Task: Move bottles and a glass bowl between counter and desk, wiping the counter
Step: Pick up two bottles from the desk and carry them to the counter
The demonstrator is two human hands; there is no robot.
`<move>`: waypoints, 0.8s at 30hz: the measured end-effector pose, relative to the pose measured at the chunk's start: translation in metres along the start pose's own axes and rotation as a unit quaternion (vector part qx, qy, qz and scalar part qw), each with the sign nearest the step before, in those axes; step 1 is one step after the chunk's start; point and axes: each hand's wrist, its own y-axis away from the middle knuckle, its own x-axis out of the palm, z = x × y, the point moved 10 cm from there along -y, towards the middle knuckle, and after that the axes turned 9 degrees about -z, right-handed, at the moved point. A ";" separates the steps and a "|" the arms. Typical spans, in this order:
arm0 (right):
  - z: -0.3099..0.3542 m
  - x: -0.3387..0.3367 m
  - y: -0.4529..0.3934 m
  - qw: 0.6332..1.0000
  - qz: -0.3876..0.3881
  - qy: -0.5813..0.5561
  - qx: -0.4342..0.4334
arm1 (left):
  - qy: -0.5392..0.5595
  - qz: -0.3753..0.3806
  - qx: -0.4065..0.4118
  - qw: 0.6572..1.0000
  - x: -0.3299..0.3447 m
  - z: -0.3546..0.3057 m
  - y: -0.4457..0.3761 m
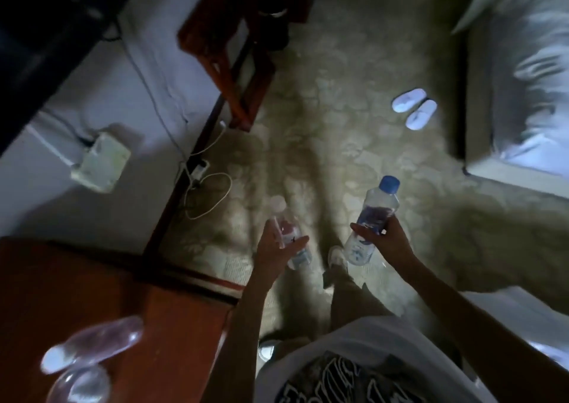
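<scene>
- There are four bottles to count: two are in the hands and two are on the wooden top (77, 285) at the bottom left.
- The right hand (386, 238) holds one clear bottle with a blue cap (371, 222). The fingers are wrapped around its middle, and the cap points up and away.
- The left hand (278, 245) holds one blurry bottle with a pale cap (288, 233). The fingers curl around it, with the thumb on one side.
- Both held bottles are up in the air over the carpet (354, 110), near each other but not touching.
- The two other bottles (89, 353) on the wooden top are clear and very blurry. They sit close together near its front corner.
- There are two white slippers (414, 108), side by side on the carpet, near the bed (523, 79).
- The bed is on the right and has white sheets.
- The carpet is pale with a leafy pattern.
- One small wooden table (228, 48) stands at the top by the white wall (107, 94).
- One white box (101, 162) sticks out from the wall, and white cords (209, 193) loop on the floor below it.
- The person wears a white shirt with dark print (354, 368).
- The room is dim.
</scene>
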 end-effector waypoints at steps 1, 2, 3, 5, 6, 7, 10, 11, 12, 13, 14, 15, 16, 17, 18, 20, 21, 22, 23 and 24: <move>-0.003 -0.008 -0.012 1.000 -0.005 -0.004 0.006 | -0.010 0.015 0.004 1.000 0.020 -0.010 -0.010; -0.007 -0.015 -0.026 1.000 -0.008 -0.010 0.012 | -0.018 0.024 0.002 1.000 0.038 -0.019 -0.022; -0.009 -0.022 -0.040 1.000 -0.007 -0.018 0.021 | -0.024 0.031 -0.001 0.999 0.057 -0.027 -0.034; -0.008 -0.039 -0.076 0.999 -0.005 -0.036 0.025 | -0.030 0.036 -0.011 0.999 0.095 -0.045 -0.066; -0.004 -0.048 -0.097 0.999 -0.006 -0.045 0.024 | -0.030 0.036 -0.017 0.999 0.114 -0.056 -0.083; 0.003 -0.060 -0.118 0.998 -0.007 -0.053 0.024 | -0.029 0.035 -0.021 0.999 0.132 -0.066 -0.100; 0.038 -0.100 -0.186 0.997 -0.025 -0.076 0.011 | -0.024 0.037 -0.010 0.999 0.182 -0.117 -0.153; 0.051 -0.114 -0.209 0.996 -0.031 -0.084 0.008 | -0.023 0.037 0.005 0.999 0.196 -0.140 -0.170; 0.065 -0.127 -0.232 0.995 -0.036 -0.094 0.004 | -0.030 0.039 0.020 0.999 0.209 -0.163 -0.187; 0.077 -0.138 -0.254 0.994 -0.038 -0.100 0.000 | -0.033 0.041 0.032 0.998 0.222 -0.182 -0.203; 0.089 -0.145 -0.275 0.994 -0.036 -0.102 -0.006 | -0.037 0.041 0.037 0.998 0.231 -0.200 -0.218; 0.101 -0.149 -0.294 0.994 -0.033 -0.102 -0.010 | -0.038 0.039 0.040 0.998 0.239 -0.215 -0.234; 0.107 -0.152 -0.313 0.994 -0.034 -0.104 -0.010 | -0.041 0.034 0.041 0.998 0.246 -0.227 -0.251; 0.111 -0.152 -0.330 0.993 -0.035 -0.108 -0.007 | -0.046 0.029 0.036 0.998 0.252 -0.235 -0.268; 0.113 -0.150 -0.346 0.993 -0.036 -0.110 -0.001 | -0.055 0.024 0.031 0.998 0.257 -0.240 -0.285; 0.113 -0.141 -0.376 0.993 -0.032 -0.110 0.015 | -0.066 0.013 0.024 0.997 0.269 -0.248 -0.318; 0.110 -0.135 -0.392 0.993 -0.030 -0.108 0.024 | -0.070 0.007 0.013 0.997 0.273 -0.248 -0.336; 0.108 -0.129 -0.408 0.993 -0.027 -0.106 0.035 | -0.072 0.001 -0.001 0.997 0.278 -0.248 -0.356; 0.108 -0.123 -0.427 0.993 -0.024 -0.106 0.046 | -0.073 0.001 -0.014 0.997 0.284 -0.251 -0.377; 0.111 -0.119 -0.447 0.992 -0.025 -0.108 0.058 | -0.072 0.004 -0.018 0.997 0.292 -0.257 -0.400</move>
